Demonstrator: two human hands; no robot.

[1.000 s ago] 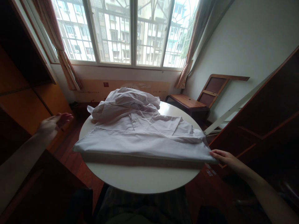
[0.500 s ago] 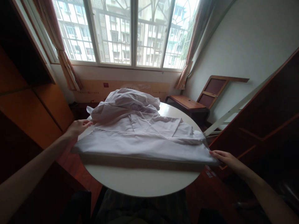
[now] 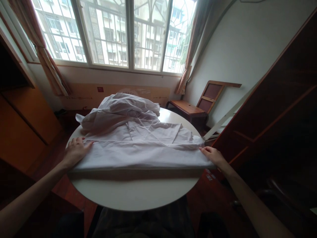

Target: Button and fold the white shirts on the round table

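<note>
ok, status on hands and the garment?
Left hand flat on the white garment, left end. Right hand on its right end, grip unclear. Garment's far part bunched on the round table. Nothing in the way.

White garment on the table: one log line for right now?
left hand: flat on white garment | right hand: on its right end | round table

Domestic room, apparently a bedroom or living space. Evidence: curtained barred window [image 3: 109, 36] at 12 o'clock facing apartment blocks; wooden wardrobes [image 3: 279, 109] at 3 and 9 o'clock; round white table [image 3: 133, 191] bearing white laundry [image 3: 133, 138]; wooden chair [image 3: 195, 105] at 1 o'clock.
</note>
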